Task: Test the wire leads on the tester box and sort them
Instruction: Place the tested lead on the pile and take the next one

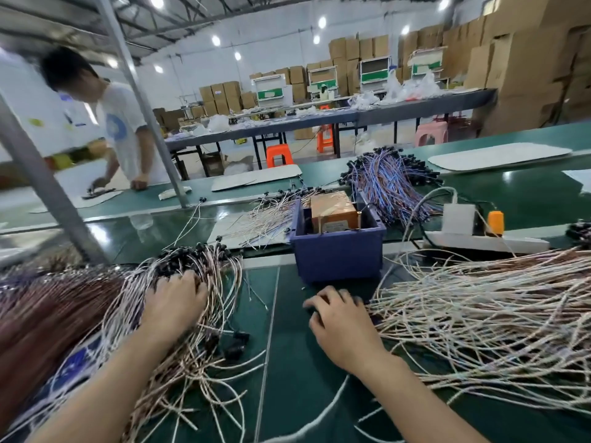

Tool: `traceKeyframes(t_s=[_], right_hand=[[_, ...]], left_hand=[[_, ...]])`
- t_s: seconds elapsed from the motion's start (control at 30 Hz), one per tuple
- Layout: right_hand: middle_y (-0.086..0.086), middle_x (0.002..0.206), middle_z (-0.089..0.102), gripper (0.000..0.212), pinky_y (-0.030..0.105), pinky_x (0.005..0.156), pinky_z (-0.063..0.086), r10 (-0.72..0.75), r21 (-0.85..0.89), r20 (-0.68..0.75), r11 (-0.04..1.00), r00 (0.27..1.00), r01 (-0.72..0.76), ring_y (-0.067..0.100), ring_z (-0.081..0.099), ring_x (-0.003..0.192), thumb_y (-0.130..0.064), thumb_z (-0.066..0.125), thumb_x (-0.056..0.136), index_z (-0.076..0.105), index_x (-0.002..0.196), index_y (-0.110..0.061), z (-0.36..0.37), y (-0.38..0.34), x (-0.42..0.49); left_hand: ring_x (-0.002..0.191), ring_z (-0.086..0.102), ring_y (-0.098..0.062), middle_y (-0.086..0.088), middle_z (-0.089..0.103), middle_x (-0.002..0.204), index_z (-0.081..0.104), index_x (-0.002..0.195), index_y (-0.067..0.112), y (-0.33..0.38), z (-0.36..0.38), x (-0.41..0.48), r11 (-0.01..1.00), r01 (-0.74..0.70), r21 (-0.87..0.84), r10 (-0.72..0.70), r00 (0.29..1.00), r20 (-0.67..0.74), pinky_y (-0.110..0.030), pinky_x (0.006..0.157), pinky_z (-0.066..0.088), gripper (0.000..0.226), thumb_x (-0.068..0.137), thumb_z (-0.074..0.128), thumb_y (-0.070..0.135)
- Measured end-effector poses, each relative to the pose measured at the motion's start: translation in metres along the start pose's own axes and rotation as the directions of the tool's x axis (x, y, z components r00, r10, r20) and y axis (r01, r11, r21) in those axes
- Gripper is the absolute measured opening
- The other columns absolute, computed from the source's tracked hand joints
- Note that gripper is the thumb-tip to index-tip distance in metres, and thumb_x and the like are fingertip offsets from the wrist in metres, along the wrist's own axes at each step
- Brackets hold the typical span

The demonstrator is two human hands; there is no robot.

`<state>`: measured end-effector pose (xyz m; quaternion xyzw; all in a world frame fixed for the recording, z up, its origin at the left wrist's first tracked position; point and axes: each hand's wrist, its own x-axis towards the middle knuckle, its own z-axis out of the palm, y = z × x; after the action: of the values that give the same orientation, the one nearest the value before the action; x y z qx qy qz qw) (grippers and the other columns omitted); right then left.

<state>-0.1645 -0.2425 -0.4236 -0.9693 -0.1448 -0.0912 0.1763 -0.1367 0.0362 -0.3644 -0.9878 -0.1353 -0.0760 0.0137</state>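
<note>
Through the head camera I see the left hand (pixel 174 302) on the left pile of wire leads (pixel 204 260), its fingertips buried among black plugs, so I cannot tell its grip. The right hand (pixel 339 321) rests with fingers curled at the right pile (pixel 479 302); something dark lies under the fingertips and its hold is unclear. The tester box (pixel 334 212) sits far centre, half hidden in the blue bin (pixel 339 254).

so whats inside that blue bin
An orange-brown box sits inside the blue bin, its top rising above the rim. The bin's front wall hides the box's base and the bin floor.
</note>
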Motion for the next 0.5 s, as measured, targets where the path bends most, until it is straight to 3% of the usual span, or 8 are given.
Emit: traceKeyframes(t_s=[0.17, 0.3, 0.4, 0.5], right_hand=[[-0.006, 0.135, 0.048, 0.033, 0.041, 0.106, 0.035, 0.006, 0.029, -0.025, 1.0, 1.0, -0.005, 0.02, 0.043, 0.123, -0.033, 0.037, 0.103, 0.054, 0.131, -0.035, 0.001, 0.0, -0.001], [-0.008, 0.133, 0.049, 0.033, 0.038, 0.105, 0.034, 0.0, 0.048, -0.036, 0.999, 0.999, 0.002, 0.018, 0.043, 0.122, -0.032, 0.038, 0.103, 0.055, 0.131, -0.035, 0.001, 0.001, -0.002], [-0.01, 0.132, 0.05, 0.032, 0.037, 0.105, 0.033, 0.01, 0.078, -0.032, 0.997, 0.999, -0.008, 0.017, 0.043, 0.122, -0.031, 0.039, 0.103, 0.055, 0.13, -0.036, 0.002, 0.001, -0.002], [-0.013, 0.131, 0.054, 0.031, 0.035, 0.104, 0.033, 0.055, 0.16, -0.064, 0.986, 0.996, -0.044, 0.014, 0.045, 0.123, -0.031, 0.04, 0.102, 0.054, 0.129, -0.037, 0.002, 0.003, -0.001]], left_hand=[[0.128, 0.05, -0.029, -0.011, 0.054, 0.137, 0.052, 0.133, 0.015, 0.009, 0.002, 0.012, 1.0, 0.016, 0.015, -0.017, 0.999, 0.03, -0.049, 0.108, 0.042, 0.05, 0.102, 0.039, 0.052], [0.127, 0.045, -0.032, -0.014, 0.051, 0.133, 0.06, 0.116, 0.016, 0.017, 0.007, 0.016, 0.999, 0.041, 0.001, -0.041, 0.999, 0.009, -0.051, 0.108, 0.035, 0.034, 0.101, 0.047, 0.044], [0.119, 0.048, -0.032, -0.014, 0.054, 0.127, 0.062, 0.113, 0.015, 0.023, 0.0, 0.016, 0.963, 0.099, -0.253, -0.118, 0.991, -0.063, -0.05, 0.107, 0.039, 0.029, 0.101, 0.047, 0.037], [0.106, 0.055, -0.028, -0.011, 0.06, 0.114, 0.06, 0.11, 0.013, 0.039, -0.018, 0.012, 0.845, 0.008, -0.535, -0.124, 0.976, -0.182, -0.049, 0.095, 0.049, 0.025, 0.099, 0.051, 0.034]])
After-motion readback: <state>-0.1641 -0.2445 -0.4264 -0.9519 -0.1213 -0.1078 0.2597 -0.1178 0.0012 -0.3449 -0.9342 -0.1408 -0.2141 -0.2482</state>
